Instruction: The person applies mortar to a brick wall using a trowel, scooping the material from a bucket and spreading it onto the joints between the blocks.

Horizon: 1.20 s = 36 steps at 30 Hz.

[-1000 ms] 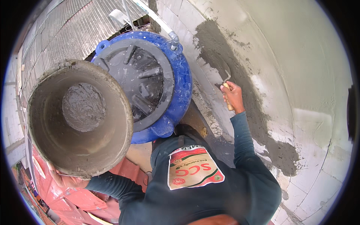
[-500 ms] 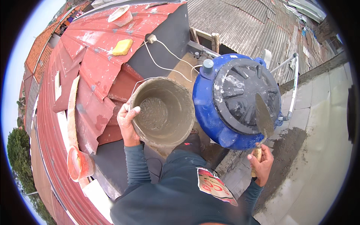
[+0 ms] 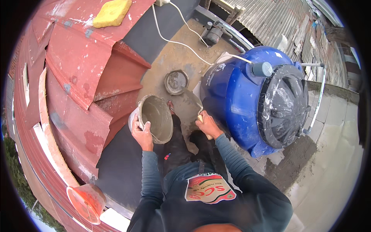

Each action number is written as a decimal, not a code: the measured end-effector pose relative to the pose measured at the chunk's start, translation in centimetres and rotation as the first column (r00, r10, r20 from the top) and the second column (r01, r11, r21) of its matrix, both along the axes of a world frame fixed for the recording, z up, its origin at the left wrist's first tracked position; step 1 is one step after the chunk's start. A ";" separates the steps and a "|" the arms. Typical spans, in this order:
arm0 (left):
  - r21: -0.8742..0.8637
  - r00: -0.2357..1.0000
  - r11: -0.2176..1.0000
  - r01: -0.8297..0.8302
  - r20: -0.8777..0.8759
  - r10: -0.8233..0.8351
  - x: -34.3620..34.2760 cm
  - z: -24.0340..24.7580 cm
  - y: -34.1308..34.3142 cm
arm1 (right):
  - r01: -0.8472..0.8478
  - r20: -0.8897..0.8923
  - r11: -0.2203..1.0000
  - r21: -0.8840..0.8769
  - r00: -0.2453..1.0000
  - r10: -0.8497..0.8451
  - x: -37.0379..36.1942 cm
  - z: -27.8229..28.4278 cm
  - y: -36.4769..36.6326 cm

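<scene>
1. The person stands on a narrow strip between a red corrugated metal roof (image 3: 77,65) and a big blue plastic water tank (image 3: 247,96), so both tools are kept close to the body.
2. The left hand (image 3: 142,133) grips the rim of a grey, mortar-smeared round bucket (image 3: 155,119), fingers curled over the near edge and thumb outside. It is tipped with its mouth up and toward the right hand, which seems meant to make the mortar inside easy to reach.
3. The right hand (image 3: 208,124) is closed around the pale wooden handle of a steel trowel (image 3: 192,103). The blade points up and away from the knuckles, ending just beside the bucket's rim, not inside it.
4. A small round mortar-coated pan (image 3: 176,81) lies on the sandy floor beyond the blade.
5. A yellow sponge (image 3: 112,12) rests on the roof, well apart, and a white cable (image 3: 181,40) runs across the floor to the tank.
</scene>
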State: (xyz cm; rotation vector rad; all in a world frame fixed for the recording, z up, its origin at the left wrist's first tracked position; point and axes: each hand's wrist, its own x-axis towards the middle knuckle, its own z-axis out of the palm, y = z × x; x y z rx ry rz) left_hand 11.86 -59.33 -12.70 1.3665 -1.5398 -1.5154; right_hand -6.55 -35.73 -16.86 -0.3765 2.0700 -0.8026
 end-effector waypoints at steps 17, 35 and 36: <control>0.360 0.965 0.927 -0.108 0.261 0.011 -1.2 -26.9 -5.7 | -0.319 -0.384 0.826 0.465 0.768 0.513 -10.8 -51.0 -15.8; 0.456 0.924 0.876 -0.156 0.381 -0.034 -2.5 -29.7 -6.6 | 0.511 0.630 0.850 0.128 0.620 -0.467 -4.0 -51.2 -11.3; 0.462 0.920 0.875 -0.145 0.388 -0.052 -2.8 -29.7 -6.8 | 0.499 0.619 0.859 0.115 0.640 -0.455 -4.2 -50.4 -11.0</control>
